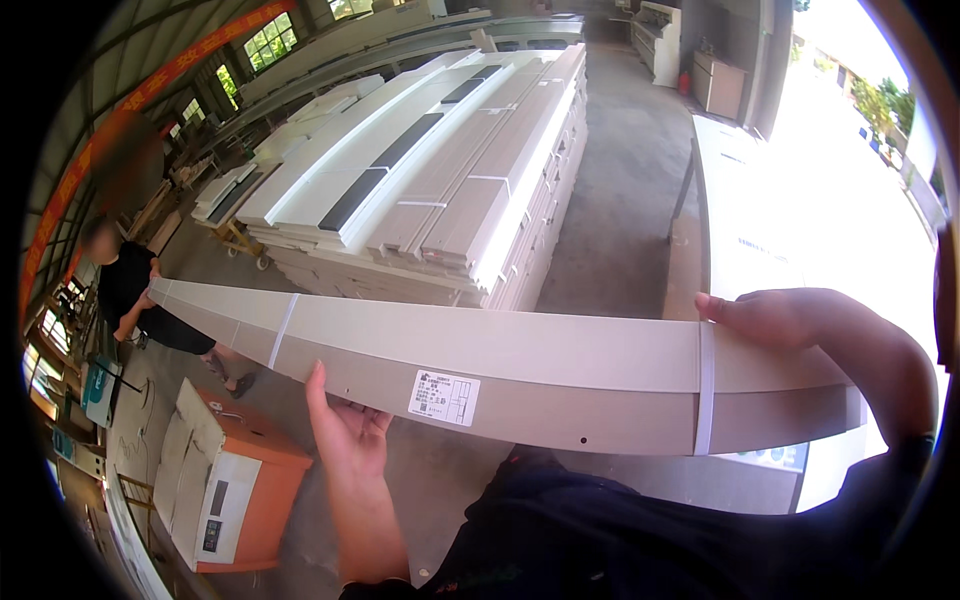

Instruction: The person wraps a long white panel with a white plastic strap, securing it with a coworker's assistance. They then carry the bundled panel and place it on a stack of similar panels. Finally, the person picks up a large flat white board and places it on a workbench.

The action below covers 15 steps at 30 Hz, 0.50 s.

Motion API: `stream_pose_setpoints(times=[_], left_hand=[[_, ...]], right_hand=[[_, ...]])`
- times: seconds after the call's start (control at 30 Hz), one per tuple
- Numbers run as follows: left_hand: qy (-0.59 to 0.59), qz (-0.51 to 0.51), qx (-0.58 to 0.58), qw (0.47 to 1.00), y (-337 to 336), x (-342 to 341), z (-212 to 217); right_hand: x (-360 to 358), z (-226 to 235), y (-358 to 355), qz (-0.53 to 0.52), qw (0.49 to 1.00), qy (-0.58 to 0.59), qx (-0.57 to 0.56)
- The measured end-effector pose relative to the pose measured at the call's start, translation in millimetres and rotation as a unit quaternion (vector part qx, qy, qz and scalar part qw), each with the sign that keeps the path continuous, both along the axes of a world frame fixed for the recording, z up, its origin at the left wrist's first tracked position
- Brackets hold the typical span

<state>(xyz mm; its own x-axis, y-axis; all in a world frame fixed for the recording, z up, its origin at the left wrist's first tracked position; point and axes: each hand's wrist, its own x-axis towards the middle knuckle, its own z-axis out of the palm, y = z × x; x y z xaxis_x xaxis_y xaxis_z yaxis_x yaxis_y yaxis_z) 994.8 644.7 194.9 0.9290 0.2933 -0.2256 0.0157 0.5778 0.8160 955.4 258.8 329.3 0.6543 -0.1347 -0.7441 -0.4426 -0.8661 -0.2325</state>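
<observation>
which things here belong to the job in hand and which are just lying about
In hand:
- strapped board
- left hand
- right hand
- co-worker holding the far end

Seemingly just around:
- panel stack
- orange-white box
- white table
- fire extinguisher

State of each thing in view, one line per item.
Strapped board bundle: held up off the floor
Left hand: palm up at the bundle's lower edge
Right hand: thumb over the upper edge, fingers hidden
White label: stuck on the near side
Strap: fastened across the near end
Co-worker: hands at the far end
Board stack: piled in layers
Orange banner: hung up
</observation>
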Motion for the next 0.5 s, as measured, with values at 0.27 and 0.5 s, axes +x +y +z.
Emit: stream_pose_setpoints(times=[0.27, 0.5], left_hand=[[-0.014, -0.084, -0.048, 0.995, -89, 219, -14], [0.022, -0.049, -0.060, 0.997, -173, 362, -8]], right_hand=[[196, 0, -82, -0.085, 0.988, -0.052, -0.121], [385, -1, -162, -0.022, 0.989, -0.055, -0.137]])
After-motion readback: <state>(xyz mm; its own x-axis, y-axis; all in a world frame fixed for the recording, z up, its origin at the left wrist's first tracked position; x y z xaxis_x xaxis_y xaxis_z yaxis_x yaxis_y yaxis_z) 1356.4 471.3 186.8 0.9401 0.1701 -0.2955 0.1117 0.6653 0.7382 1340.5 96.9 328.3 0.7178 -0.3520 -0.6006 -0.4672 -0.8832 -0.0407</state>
